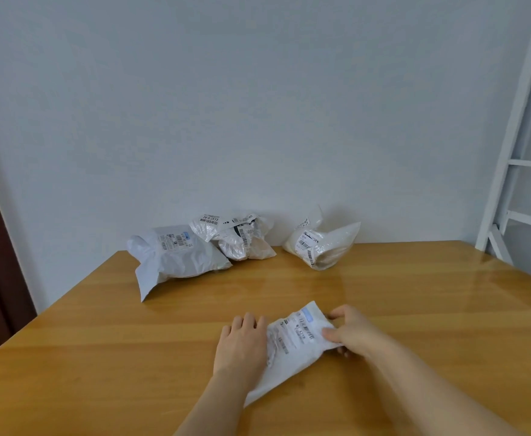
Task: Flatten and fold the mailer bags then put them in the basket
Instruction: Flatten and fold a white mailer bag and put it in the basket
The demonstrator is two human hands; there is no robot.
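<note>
Head camera looks down at a flat white plastic mailer bag with a printed label (292,344) lying on the shiny yellow wooden table (100,357), low in the picture at about 6 o'clock. The left hand (242,344) lies flat on the bag's left edge with straight fingers, pressing it down. The right hand (349,333) pinches the bag's right edge with curled fingers and thumb.

Far back on the table, by the plain white wall (257,105), sit more bags. At 11 o'clock is a puffy grey plastic mailer bag (176,256). Touching it on the right is a crumpled silvery bag with black marks (235,236). At 1 o'clock, well apart, is a cream see-through bag (323,247). A white metal frame (509,152) stands at 3 o'clock.
</note>
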